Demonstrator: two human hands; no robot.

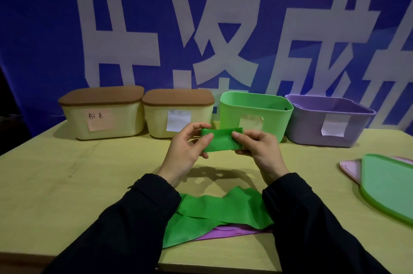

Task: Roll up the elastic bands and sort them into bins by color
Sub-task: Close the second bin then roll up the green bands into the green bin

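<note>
A rolled green elastic band (220, 139) is held in the air above the table, in front of the open green bin (254, 115). My left hand (186, 151) pinches its left end and my right hand (257, 147) pinches its right end. Loose green bands (219, 209) lie crumpled near the table's front edge between my sleeves, with a purple band (232, 231) partly hidden under them. An open purple bin (330, 122) stands right of the green bin.
Two cream bins with brown lids, one (102, 115) with a pink label and one (178, 115) with a white label, stand at the back left. A green lid (388, 186) lies on a pink lid (350, 166) at the right. A blue banner hangs behind the table (67, 184).
</note>
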